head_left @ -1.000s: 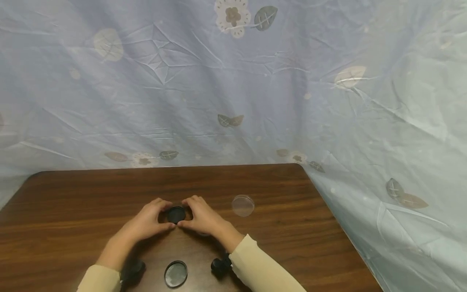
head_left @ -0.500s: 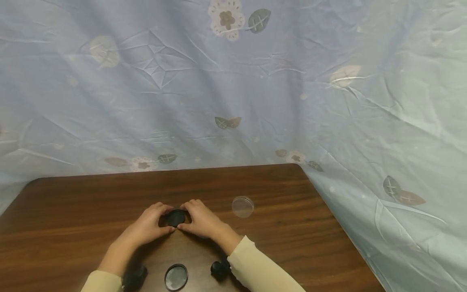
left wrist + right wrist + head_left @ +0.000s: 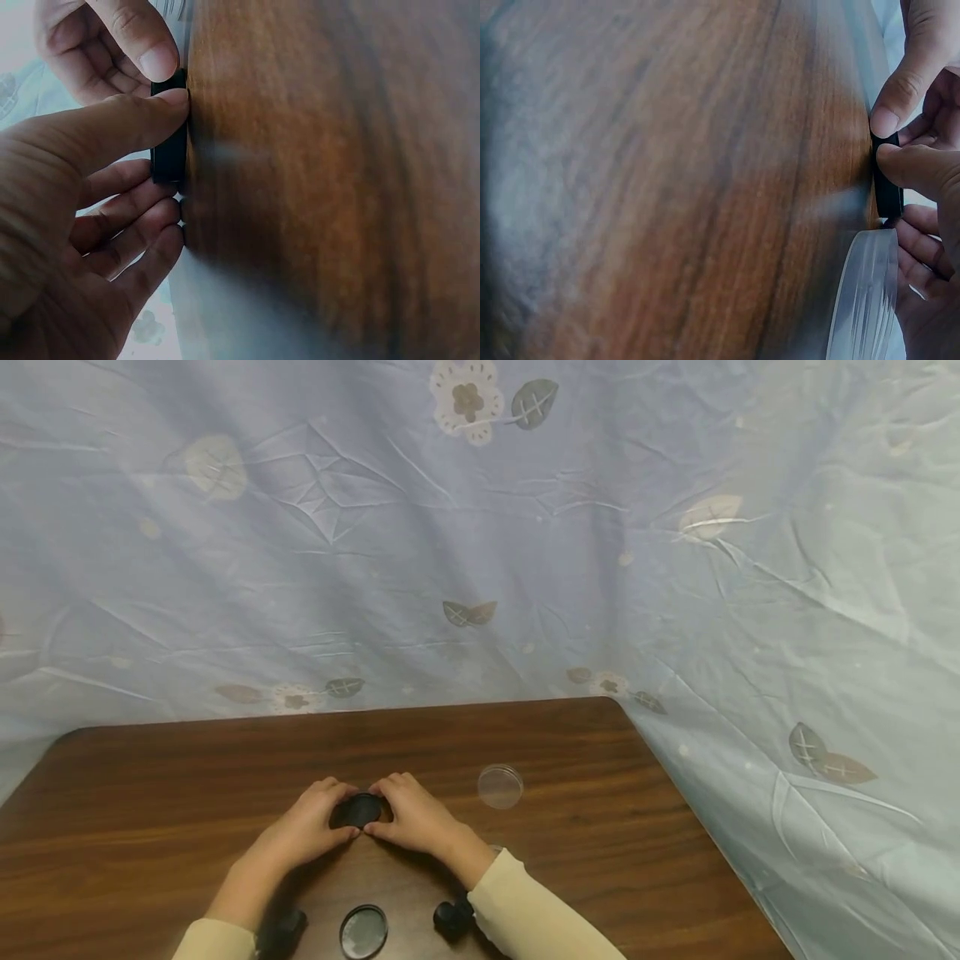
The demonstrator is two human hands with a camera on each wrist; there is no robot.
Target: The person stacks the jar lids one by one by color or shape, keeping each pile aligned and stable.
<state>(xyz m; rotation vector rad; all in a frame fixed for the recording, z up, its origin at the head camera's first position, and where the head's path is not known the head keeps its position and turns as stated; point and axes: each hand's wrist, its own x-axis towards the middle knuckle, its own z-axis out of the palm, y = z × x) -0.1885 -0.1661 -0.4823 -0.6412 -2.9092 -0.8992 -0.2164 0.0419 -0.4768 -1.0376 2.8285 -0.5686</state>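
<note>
Between both hands lies a flat black disc (image 3: pixel 363 810) with a raised rim, low over the brown table. My left hand (image 3: pixel 303 827) grips its left side, thumb at the near edge and fingers round the far edge. From the other side my right hand (image 3: pixel 412 814) grips it the same way, the two thumb tips nearly meeting. Seen edge-on in the left wrist view, the disc (image 3: pixel 169 161) is a thin black band under the left thumb. The right wrist view shows the right thumb pressed on the disc's black edge (image 3: pixel 889 195), the left thumb just above it.
A clear round dish (image 3: pixel 500 787) stands on the wooden table (image 3: pixel 600 860) right of the hands. Nearer the front edge lies a see-through disc with a black rim (image 3: pixel 363 932). Part of another clear rim (image 3: pixel 497 848) shows beside the right forearm. Patterned cloth (image 3: pixel 375 568) hangs behind.
Both hands keep their hold on the black disc. Hands, disc and table appear slightly lower in the head view, which has shifted a little.
</note>
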